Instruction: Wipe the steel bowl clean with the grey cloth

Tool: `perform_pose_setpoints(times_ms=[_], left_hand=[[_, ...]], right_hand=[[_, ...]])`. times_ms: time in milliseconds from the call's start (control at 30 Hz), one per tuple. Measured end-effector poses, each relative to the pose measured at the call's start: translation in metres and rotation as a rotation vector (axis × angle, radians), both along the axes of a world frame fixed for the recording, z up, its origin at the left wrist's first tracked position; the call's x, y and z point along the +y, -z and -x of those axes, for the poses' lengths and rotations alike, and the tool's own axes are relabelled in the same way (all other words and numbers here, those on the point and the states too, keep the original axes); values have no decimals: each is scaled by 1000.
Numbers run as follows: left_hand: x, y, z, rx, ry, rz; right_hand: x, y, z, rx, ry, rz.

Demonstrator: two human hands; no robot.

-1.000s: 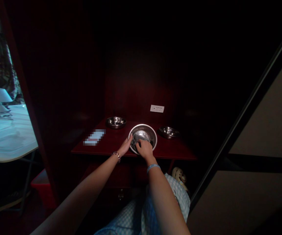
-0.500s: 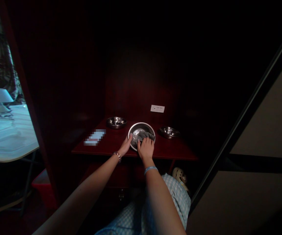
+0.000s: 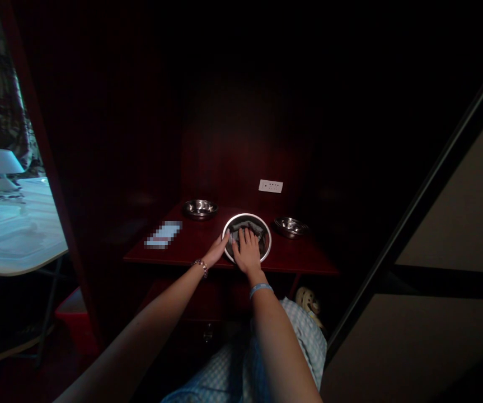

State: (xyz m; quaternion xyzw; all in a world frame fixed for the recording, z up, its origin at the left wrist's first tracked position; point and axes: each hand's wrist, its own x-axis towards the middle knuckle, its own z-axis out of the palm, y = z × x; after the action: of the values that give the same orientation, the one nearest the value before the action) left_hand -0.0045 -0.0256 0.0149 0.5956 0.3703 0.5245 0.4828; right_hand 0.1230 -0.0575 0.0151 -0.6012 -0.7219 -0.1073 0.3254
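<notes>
A metal bowl (image 3: 270, 246) with a bright rim is tilted toward me over the front of the dark red shelf (image 3: 199, 246). My left hand (image 3: 217, 250) grips its left side, thumb over the rim. Inside the bowl lies a bunched grey cloth (image 3: 256, 225). On that cloth rests my right hand (image 3: 247, 252), its fingers stretched and spread, pressing it against the bowl's inside. Farther back on the shelf stand a shallow steel bowl (image 3: 200, 209) to the left and what looks like a small stack of steel bowls (image 3: 290, 226) to the right.
A pixelated pale item (image 3: 163, 235) lies on the shelf's left part. The back wall has a white socket plate (image 3: 271, 186). Dark side panels enclose the shelf. To the left are a white table (image 3: 18, 240) with a lamp (image 3: 0, 162) and a red stool or bin (image 3: 75, 319).
The bowl has shifted slightly right and faces me more fully. My right hand has moved deeper into it with fingers more spread, and the cloth has shifted toward the far inner wall.
</notes>
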Motion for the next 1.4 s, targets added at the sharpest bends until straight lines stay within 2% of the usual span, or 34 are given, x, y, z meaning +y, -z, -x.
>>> perform_pose_setpoints(times_ms=[200,367,567,700,900,1200,1300,1400], left_hand=[[-4,-2,1,-5,-2,-42],[-5,-2,1,-13,-16,-53],[6,4,0,-97,-72,-58],[12,7,-1,-163,-132,-45],[15,8,-2,-133,-240,-104],[25,13,0,-168,-303,-113],[25,12,-1,-201,-326,-111],[24,12,-1,-229,-314,-78]], right_hand=[[-6,-10,0,29,-170,80],[-10,-18,-1,108,-251,94],[-14,-17,2,-16,-306,54],[-15,-17,4,-88,-293,11],[-17,-25,4,-143,-221,-43],[-19,-28,5,-209,-188,-31],[-18,-27,6,-150,-175,-51],[-16,-27,7,47,-75,-81]])
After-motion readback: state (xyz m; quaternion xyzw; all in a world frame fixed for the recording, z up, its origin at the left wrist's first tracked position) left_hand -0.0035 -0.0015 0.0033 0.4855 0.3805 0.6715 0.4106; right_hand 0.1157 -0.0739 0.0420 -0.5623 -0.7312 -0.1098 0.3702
